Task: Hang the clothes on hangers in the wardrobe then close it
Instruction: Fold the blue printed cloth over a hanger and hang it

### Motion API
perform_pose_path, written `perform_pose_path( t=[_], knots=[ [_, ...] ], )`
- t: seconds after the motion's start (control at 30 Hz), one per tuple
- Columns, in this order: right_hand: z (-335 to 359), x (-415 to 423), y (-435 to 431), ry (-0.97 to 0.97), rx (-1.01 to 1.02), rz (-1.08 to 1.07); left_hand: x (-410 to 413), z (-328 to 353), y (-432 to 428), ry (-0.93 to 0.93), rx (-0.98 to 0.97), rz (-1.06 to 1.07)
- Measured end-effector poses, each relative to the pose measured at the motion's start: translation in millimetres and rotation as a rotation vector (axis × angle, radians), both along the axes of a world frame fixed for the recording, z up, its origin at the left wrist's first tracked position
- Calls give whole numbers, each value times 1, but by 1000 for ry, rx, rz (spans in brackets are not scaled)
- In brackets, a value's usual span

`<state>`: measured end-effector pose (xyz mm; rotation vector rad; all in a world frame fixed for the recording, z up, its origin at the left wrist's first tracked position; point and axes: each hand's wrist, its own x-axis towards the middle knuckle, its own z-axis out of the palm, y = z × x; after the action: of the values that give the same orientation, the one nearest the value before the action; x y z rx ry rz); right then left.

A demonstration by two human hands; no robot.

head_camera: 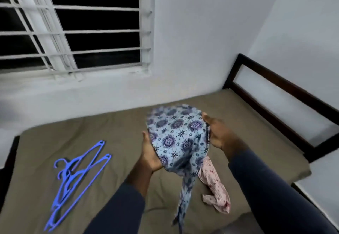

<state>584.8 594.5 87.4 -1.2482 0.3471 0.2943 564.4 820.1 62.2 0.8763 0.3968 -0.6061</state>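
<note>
Sleeves reach out; left hand and right hand clutch the bunched blue cloth above the bed; its dangling tail could drag the pink cloth along; hangers lie well left.

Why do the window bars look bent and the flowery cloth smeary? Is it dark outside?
Head view: the wide-angle lens bows the window bars; the flowery cloth, gripped by the left hand and right hand, is motion-blurred, most at its hanging tail; the blue hangers look sharper; the panes are black, the room light soft and even.
</note>
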Motion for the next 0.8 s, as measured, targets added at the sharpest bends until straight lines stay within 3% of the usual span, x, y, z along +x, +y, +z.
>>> perform_pose_path(
  t=[0.03, 0.1, 0.23, 0.37, 0.5, 0.67, 0.8],
  knots=[
    [-10, -3, -6, 39, -63, -11, -6, -9, -1, 105, -118, -39],
    [-26, -8, -18, 95, -158, -3, 22, -38, 8, 4, -52, -178],
    [-46, -16, -41, 169, -276, 33, 44, -29, 12, -276, 351, -381],
    [-42, -24, -39, 44, -220, -51, 48, 3, 14, -378, 489, -235],
    [-38, -30, -21, 48, -255, 68, 58, 5, 16, -353, 539, -191],
    [-35, -10, -5, 122, -348, -267, 61, 12, 20, -322, 478, 93],
    [-30, 3, -6, 133, -360, -261, 52, 4, 11, -394, 642, 42]
  ],
)
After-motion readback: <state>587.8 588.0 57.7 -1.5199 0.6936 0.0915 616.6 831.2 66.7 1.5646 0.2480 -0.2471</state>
